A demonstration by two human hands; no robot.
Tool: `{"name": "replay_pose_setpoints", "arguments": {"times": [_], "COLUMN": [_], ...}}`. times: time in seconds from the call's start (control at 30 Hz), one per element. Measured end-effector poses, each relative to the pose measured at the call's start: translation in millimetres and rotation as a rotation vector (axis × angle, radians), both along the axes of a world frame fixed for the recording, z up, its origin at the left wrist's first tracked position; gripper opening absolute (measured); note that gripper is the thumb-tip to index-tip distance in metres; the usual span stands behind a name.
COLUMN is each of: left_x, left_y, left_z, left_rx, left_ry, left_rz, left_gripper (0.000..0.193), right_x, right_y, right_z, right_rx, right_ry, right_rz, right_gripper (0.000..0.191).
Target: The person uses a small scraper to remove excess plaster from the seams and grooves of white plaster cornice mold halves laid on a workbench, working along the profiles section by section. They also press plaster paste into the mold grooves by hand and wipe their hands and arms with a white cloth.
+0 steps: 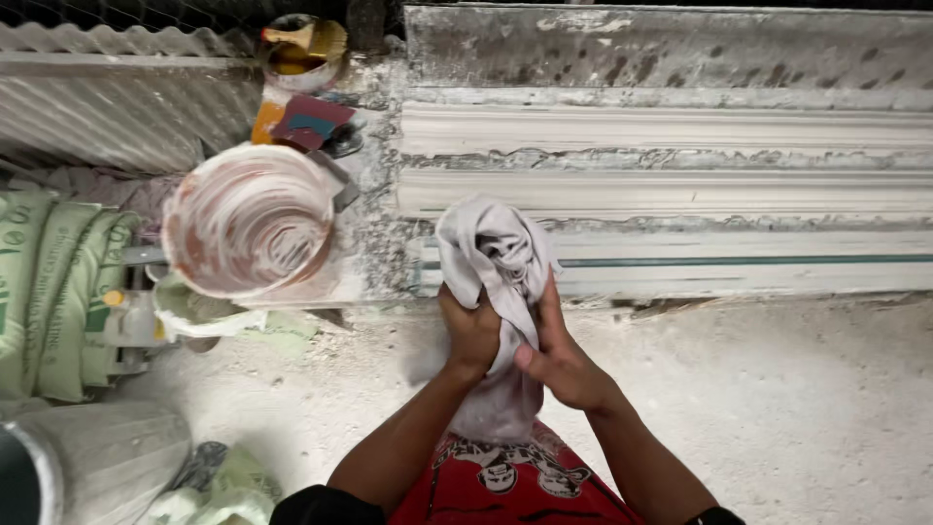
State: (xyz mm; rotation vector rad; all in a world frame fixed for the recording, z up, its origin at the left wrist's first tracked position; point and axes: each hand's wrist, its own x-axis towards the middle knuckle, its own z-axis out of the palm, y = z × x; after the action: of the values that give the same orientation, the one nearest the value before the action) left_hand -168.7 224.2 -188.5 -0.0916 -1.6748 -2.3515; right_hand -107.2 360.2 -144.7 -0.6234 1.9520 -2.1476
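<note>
Your left hand [470,331] & right hand [561,362] both squeeze a grey cloth [494,255], fingers wrapped tight, just in front of the bench [671,253]. Bucket [249,220] at left is smeared w/ white plaster; small tin [303,51] behind it holds yellow liquid & a brush. Dusty floor [777,389], sacks [53,292] far left.

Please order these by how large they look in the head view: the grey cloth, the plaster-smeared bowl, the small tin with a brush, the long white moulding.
1. long white moulding
2. plaster-smeared bowl and grey cloth: they look about alike, and both hands cover part of the cloth, so I leave them unranked
3. small tin with a brush
</note>
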Motion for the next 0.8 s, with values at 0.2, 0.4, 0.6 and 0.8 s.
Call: {"name": "replay_pose_setpoints", "arguments": {"times": [0.2, 0.4, 0.6, 0.8], "left_x": [-73.4, -130.4, -302.0, -594.0], "left_y": [52.4, 71.4, 71.5, 106.3], "left_z": [-18.9, 6.1, 44.7, 226.6], "left_rx": [-0.018, -0.251, -0.370, -0.482], "left_ry": [0.032, 0.227, 0.293, 0.484], "left_rz": [0.093, -0.519, -0.429, -0.079], "left_gripper": [0.042, 0.044, 0.045, 0.047], "right_x": [-48.1, -155.4, -217.2, -293.0], "right_y": [52.3, 107.7, 138.3, 120.5], "right_z": [-25.9, -20.2, 23.3, 53.5], "right_rx": [0.438, 0.318, 0.076, 0.075], "right_ry": [0.361, 0.398, 0.169, 0.399], "right_rz": [-0.375, -0.633, -0.362, -0.606], "right_gripper": [0.087, 0.057, 0.044, 0.044]}}
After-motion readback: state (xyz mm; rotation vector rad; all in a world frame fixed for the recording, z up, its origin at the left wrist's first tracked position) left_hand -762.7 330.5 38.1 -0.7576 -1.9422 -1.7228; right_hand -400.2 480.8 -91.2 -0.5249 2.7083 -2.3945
